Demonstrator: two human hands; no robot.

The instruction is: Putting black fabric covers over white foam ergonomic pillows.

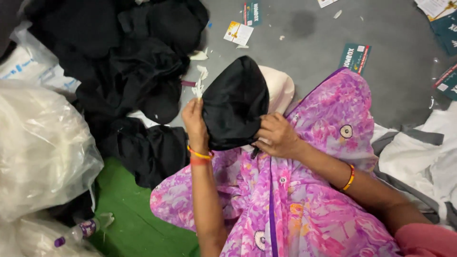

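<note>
A black padded cap-shaped fabric piece (234, 102) is held up over my lap. My left hand (195, 124) grips its left edge, and a small white paper tag (198, 88) sticks up from those fingers. My right hand (277, 137) pinches its lower right edge. Behind the black piece, a cream-coloured padded piece (281, 85) peeks out. Pink and purple floral cloth (304, 200) covers my lap below both hands. Both wrists wear orange bangles.
A heap of black fabric pieces (133, 71) lies to the left on the grey floor (309, 43). Large clear plastic bags (38, 147) sit at far left, with a small bottle (78, 232) on a green mat (128, 214). Printed cards (354, 56) and paper scraps are scattered. White-grey cloth (419, 152) lies right.
</note>
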